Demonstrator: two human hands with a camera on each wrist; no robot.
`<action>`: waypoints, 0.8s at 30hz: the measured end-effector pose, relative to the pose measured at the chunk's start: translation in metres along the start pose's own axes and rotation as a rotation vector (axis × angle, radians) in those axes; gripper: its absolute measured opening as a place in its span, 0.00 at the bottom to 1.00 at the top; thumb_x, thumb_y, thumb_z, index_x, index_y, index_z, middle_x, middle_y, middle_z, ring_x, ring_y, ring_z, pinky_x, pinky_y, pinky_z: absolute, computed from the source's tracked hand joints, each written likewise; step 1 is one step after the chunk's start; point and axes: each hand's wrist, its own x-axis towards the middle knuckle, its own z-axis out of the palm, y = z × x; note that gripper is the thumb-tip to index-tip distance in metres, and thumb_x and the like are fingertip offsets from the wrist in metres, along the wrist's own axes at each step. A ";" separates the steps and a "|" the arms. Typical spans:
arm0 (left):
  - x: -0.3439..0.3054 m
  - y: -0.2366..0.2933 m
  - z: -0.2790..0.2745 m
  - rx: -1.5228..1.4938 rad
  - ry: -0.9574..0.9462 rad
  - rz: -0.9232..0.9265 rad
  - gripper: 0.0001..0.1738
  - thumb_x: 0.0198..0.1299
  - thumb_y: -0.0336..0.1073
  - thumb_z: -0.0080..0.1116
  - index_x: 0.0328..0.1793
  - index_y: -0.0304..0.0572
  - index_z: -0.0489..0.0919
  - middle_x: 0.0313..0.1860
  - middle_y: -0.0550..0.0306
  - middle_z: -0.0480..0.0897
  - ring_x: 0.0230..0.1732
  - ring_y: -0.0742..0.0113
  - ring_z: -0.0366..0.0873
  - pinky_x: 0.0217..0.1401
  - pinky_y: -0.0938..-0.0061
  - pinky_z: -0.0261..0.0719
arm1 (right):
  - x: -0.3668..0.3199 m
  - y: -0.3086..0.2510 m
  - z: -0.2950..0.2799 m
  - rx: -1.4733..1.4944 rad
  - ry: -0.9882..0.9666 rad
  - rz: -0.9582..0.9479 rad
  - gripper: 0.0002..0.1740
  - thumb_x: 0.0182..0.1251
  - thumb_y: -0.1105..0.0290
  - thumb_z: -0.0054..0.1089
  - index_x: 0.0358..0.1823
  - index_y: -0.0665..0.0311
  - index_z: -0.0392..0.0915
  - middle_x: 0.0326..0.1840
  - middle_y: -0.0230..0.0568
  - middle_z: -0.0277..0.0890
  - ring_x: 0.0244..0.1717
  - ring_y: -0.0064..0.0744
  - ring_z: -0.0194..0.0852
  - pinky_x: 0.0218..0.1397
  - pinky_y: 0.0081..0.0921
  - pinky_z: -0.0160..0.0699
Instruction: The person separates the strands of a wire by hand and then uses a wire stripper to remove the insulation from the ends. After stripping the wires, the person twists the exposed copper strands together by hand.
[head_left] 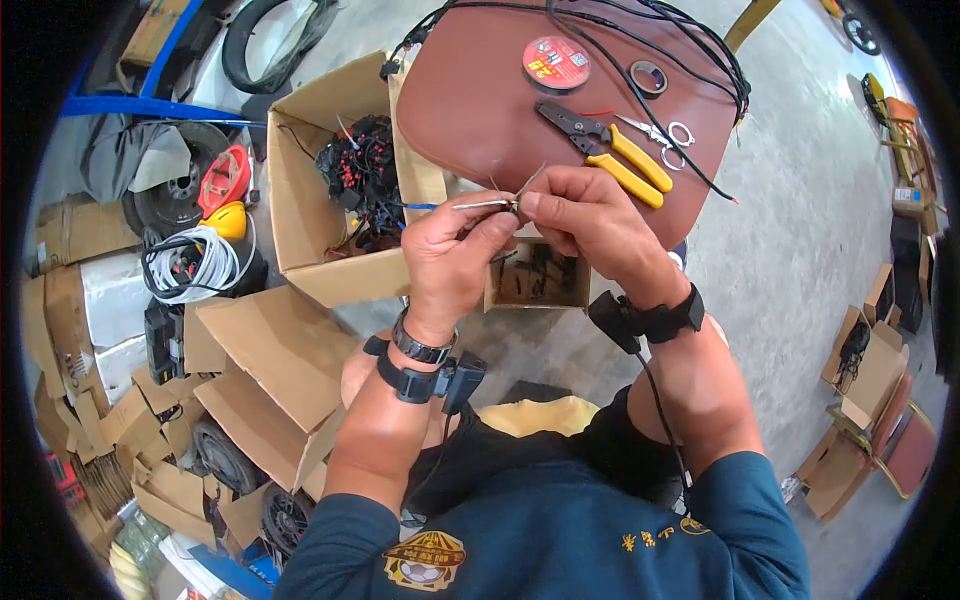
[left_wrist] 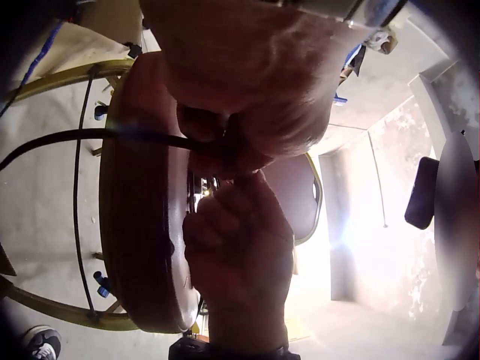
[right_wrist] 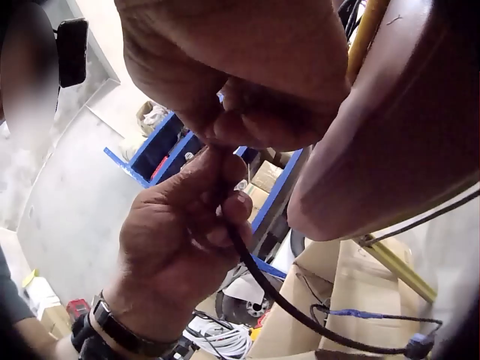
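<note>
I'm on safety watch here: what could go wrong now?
The thin wires pinched between the left hand and right hand could slip or prick a fingertip. Reaching for the pliers might brush the scissors, whose tips lie close by. Dropped scraps might land in the small box below.

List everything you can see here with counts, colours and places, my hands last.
Seat: one, reddish brown, ahead
Wire strippers: one, yellow-handled, on seat
Scissors: one, silvery, beside strippers
Spool: one, red-labelled, on seat
Tape roll: one, dark, on seat
Cables: several, black, across seat
Large box: one, brown, left of seat, holding wiring
Small box: one, brown, below hands
Coiled cable: one, white, far left
Wheels: several, dark, left side
Left hand, right hand: two, bare, pinching wires
</note>
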 end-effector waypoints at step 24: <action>0.009 -0.001 -0.020 -0.290 -0.079 -0.178 0.09 0.61 0.27 0.63 0.46 0.32 0.81 0.32 0.46 0.84 0.25 0.63 0.79 0.27 0.74 0.76 | 0.002 0.005 0.005 0.068 0.110 -0.232 0.16 0.66 0.67 0.65 0.52 0.66 0.82 0.31 0.25 0.76 0.28 0.12 0.66 0.30 0.13 0.66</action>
